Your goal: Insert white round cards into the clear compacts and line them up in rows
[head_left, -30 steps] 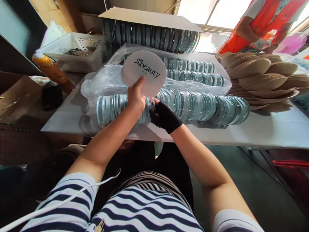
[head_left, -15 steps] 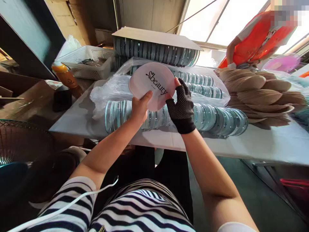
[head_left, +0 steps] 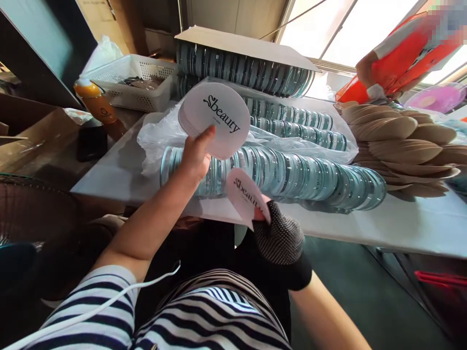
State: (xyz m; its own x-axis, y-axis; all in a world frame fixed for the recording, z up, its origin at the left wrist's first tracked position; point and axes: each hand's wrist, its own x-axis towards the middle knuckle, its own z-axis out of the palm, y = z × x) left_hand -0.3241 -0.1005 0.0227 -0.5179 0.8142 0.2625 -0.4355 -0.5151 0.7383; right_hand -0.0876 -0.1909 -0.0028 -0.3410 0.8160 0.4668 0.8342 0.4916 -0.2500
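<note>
The window (head_left: 317, 36) glares white — the lower left lies dim.

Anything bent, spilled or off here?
One thing: the printed disc in the right hand is visibly curved, while the stack of discs in the left hand looks flat. Probably just flexed by the grip; can't tell if it's creased. No spill visible.

Printed discs (head_left: 228, 102) (head_left: 239, 197) in both hands (head_left: 197, 154) (head_left: 280, 236)

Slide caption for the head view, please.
Left hand holds a stack of printed discs; gloved right hand pinches a curled disc near a row of clear rounds.
</note>
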